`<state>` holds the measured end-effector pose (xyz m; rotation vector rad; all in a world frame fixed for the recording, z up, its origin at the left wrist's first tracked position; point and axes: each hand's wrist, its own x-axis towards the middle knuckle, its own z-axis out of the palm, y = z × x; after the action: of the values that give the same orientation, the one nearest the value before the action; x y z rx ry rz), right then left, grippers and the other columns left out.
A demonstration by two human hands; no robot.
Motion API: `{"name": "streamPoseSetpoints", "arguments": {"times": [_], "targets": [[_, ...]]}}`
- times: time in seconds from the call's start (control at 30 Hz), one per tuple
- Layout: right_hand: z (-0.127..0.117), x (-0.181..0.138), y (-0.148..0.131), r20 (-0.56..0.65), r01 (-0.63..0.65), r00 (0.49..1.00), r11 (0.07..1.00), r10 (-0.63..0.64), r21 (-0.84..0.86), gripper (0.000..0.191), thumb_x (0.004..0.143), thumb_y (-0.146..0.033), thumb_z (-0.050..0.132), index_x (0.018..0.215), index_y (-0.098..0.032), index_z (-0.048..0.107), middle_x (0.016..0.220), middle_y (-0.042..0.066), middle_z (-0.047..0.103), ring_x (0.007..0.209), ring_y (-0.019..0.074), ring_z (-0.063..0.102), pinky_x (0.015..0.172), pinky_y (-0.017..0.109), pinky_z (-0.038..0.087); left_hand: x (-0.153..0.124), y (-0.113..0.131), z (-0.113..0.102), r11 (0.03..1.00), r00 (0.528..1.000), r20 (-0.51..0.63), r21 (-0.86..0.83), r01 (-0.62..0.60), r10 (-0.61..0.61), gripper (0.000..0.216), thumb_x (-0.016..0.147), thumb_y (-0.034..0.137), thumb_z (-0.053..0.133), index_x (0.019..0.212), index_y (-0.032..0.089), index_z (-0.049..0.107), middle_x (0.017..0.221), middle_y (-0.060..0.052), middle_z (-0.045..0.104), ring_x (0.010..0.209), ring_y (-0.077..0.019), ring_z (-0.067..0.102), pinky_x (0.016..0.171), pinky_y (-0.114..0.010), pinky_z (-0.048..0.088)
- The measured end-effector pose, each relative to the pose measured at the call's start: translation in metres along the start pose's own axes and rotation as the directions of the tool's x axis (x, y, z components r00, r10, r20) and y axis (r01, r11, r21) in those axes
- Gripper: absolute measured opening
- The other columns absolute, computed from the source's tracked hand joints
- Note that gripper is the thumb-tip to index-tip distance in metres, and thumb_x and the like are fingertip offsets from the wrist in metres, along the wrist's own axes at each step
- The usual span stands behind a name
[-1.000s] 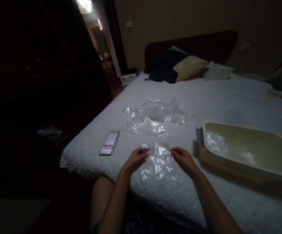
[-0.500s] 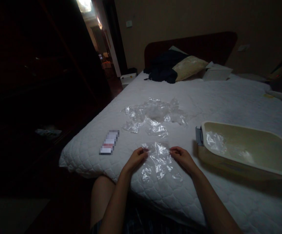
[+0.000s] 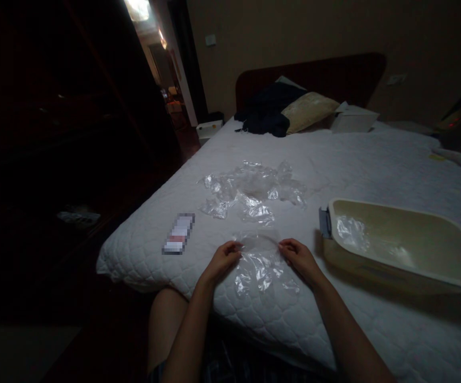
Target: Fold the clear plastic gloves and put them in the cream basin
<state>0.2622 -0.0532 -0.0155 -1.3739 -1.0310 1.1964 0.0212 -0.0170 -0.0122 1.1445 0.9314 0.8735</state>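
A clear plastic bag (image 3: pixel 262 268) is stretched between my two hands, just above the near edge of the bed. My left hand (image 3: pixel 225 256) pinches its left side near the top, thumb against fingers. On the opposite side, my right hand (image 3: pixel 297 256) grips the bag in the same way. The upper part looks smooth and taut, while the lower part is crinkled and shiny. Beyond my hands lies a loose spread of crumpled clear plastic bags (image 3: pixel 254 186) on the white quilted bedcover (image 3: pixel 334 165).
To the right stands a cream plastic bin (image 3: pixel 413 229) with a grey latch and clear plastic inside. A phone-like object (image 3: pixel 179 234), blurred out, lies left. Dark clothing (image 3: pixel 266 114), a beige pillow (image 3: pixel 312 110) and a white box (image 3: pixel 353 118) sit by the headboard (image 3: pixel 345 69).
The top of the bag between my hands has become flatter and smoother, with fewer bright creases. Both hands stay almost in place, still holding it.
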Motion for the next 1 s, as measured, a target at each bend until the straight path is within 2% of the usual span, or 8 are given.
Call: {"name": "streamPoseSetpoints", "arguments": {"times": [0.23,0.47,0.67,0.8,1.0], "targets": [[0.0000,-0.0030,-0.0091,-0.012,-0.049,0.999,0.999,0.049,-0.020,0.036,0.066,-0.044,0.061,0.089,-0.017,0.058,0.058,-0.002,0.054,0.042,0.0074,0.041,0.039,0.020,0.029,0.0012,0.0002,0.0003,0.999,0.999,-0.033,-0.032,0.018,-0.019,0.031,0.063,0.023,0.062,0.093,0.016,0.058,0.066,0.002,0.051,0.048,-0.0037,0.040,0.044,-0.017,0.025],[-0.0011,-0.0022,-0.0056,-0.028,0.026,0.999,0.997,-0.028,-0.071,0.037,0.059,-0.042,0.065,0.085,-0.016,0.063,0.068,0.003,0.062,0.053,0.0117,0.049,0.046,0.023,0.035,0.0004,0.0034,-0.0011,0.998,0.999,-0.022,-0.038,0.039,-0.040,0.032,0.062,0.024,0.062,0.093,0.016,0.058,0.064,0.003,0.053,0.045,-0.0039,0.040,0.042,-0.018,0.024],[-0.0017,-0.0018,-0.0061,-0.001,0.026,1.000,0.998,-0.026,-0.050,0.031,0.061,-0.040,0.064,0.081,-0.016,0.059,0.059,-0.002,0.054,0.047,0.0089,0.043,0.044,0.022,0.032,0.0004,0.0023,-0.0019,0.999,1.000,-0.011,-0.039,0.027,-0.027,0.033,0.062,0.023,0.062,0.094,0.016,0.058,0.061,0.005,0.049,0.043,-0.0029,0.037,0.041,-0.018,0.024],[-0.0009,-0.0022,-0.0069,-0.004,0.018,1.000,1.000,-0.019,-0.018,0.030,0.060,-0.039,0.065,0.078,-0.017,0.057,0.054,-0.004,0.051,0.045,0.0086,0.042,0.043,0.022,0.032,-0.0017,0.0038,-0.0005,1.000,0.999,-0.045,-0.027,0.009,-0.011,0.036,0.060,0.025,0.065,0.094,0.016,0.059,0.066,0.004,0.050,0.046,-0.0031,0.040,0.043,-0.017,0.027],[-0.0010,-0.0019,-0.0049,-0.012,0.031,0.999,1.000,-0.031,0.007,0.028,0.062,-0.038,0.064,0.077,-0.017,0.055,0.062,-0.001,0.054,0.048,0.0087,0.046,0.041,0.020,0.033,-0.0006,-0.0014,-0.0012,0.999,0.995,-0.100,0.032,-0.012,0.015,0.022,0.062,0.029,0.065,0.076,0.014,0.057,0.056,0.005,0.047,0.044,-0.0042,0.038,0.042,-0.018,0.026]]}}
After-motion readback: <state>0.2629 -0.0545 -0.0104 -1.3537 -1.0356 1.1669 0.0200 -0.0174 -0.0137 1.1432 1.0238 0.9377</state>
